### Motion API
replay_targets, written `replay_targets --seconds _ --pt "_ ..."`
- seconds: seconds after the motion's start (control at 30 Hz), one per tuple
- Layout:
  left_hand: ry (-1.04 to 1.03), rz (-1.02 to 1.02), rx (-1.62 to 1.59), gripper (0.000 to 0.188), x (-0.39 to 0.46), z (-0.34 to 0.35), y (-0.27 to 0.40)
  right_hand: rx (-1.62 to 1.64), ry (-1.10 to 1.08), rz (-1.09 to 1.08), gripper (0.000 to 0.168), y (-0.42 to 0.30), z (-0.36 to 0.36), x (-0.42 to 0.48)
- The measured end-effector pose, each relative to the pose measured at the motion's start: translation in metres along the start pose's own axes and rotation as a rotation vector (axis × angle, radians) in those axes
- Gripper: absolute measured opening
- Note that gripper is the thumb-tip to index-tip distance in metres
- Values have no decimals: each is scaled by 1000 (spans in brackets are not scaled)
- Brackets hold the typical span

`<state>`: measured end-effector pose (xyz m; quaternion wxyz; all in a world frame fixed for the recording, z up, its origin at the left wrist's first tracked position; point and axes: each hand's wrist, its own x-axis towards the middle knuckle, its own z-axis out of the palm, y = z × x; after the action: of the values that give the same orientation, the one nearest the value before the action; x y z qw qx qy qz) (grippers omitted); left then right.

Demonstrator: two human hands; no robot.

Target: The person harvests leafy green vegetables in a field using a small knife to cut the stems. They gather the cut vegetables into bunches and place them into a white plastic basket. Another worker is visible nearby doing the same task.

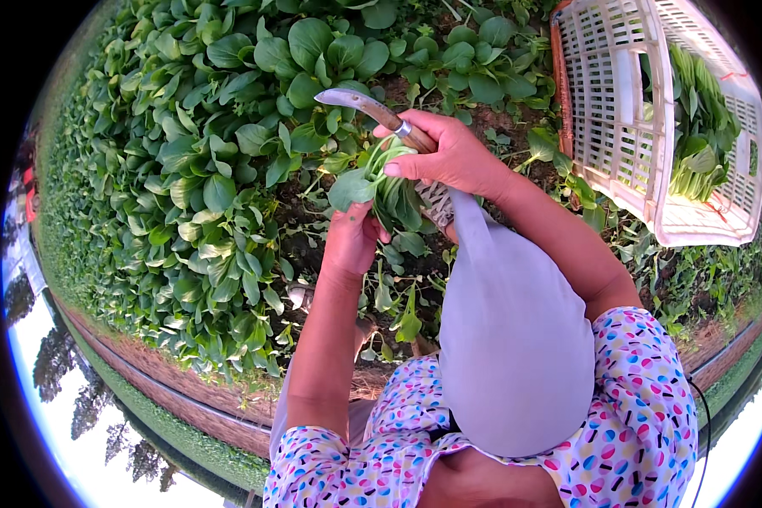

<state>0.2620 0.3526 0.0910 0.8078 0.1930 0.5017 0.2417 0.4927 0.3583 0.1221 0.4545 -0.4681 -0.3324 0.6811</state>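
Note:
My right hand (454, 149) grips a small sickle (390, 117) by its wooden handle, its curved blade pointing up and left. The same hand also holds a bunch of leafy greens (400, 197), with the pale stem ends under the thumb and the leaves hanging down. My left hand (354, 235) is just below and to the left, pinching the lower edge of a broad leaf (351, 189) of the bunch. Its other fingers are curled and partly hidden.
Dense rows of growing greens (216, 159) cover the ground ahead and left. A white plastic crate (616, 95) with cut greens (701, 127) inside lies on its side at the upper right. Loose leaves (409, 317) lie on soil near a shoe (300, 295).

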Motion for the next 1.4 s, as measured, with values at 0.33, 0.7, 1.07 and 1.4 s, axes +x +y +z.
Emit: replay_targets --seconds 0.33,0.7,1.07,1.4 --pt "-404 435 1145 94 19 102 47 36 23 -67 32 21 -32 -34" --pt "-434 224 1807 47 127 234 -6 393 915 135 28 126 -136 -91" --pt "-73 533 2270 62 218 187 8 -47 857 291 30 128 -158 -2" --pt "40 617 2072 51 231 169 3 -229 758 387 36 132 -182 23"
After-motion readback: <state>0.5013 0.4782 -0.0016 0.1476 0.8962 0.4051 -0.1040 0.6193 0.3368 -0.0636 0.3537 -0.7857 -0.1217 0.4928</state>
